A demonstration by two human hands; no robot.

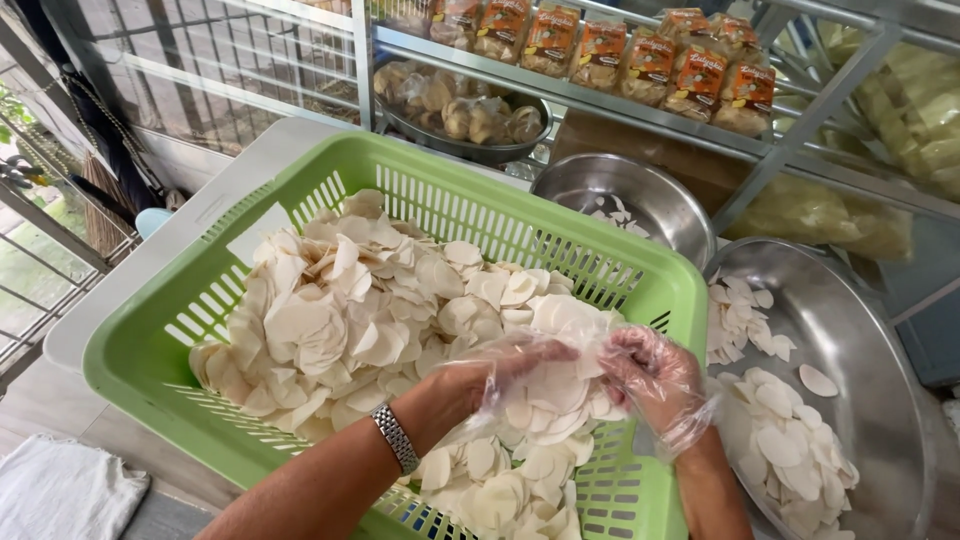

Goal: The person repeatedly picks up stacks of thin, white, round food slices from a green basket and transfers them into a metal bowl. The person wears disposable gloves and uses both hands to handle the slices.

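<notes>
Head view: gloved hands (pixel 590 375) over flat-lying white chips (pixel 350 310) in basket (pixel 150 350).

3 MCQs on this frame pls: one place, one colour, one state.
1. Where is the large metal tray?
A. right of the basket
B. inside the basket
C. on the shelf

2. What colour is the basket?
A. blue
B. green
C. red

3. What covers the right hand?
A. nothing
B. wool mitten
C. clear plastic glove

Answers:
1. A, it sits beside the basket's right wall.
2. B, its slotted walls are light green.
3. C, thin transparent film wraps the hand; the left hand is pulling on another above the white chips.
</notes>
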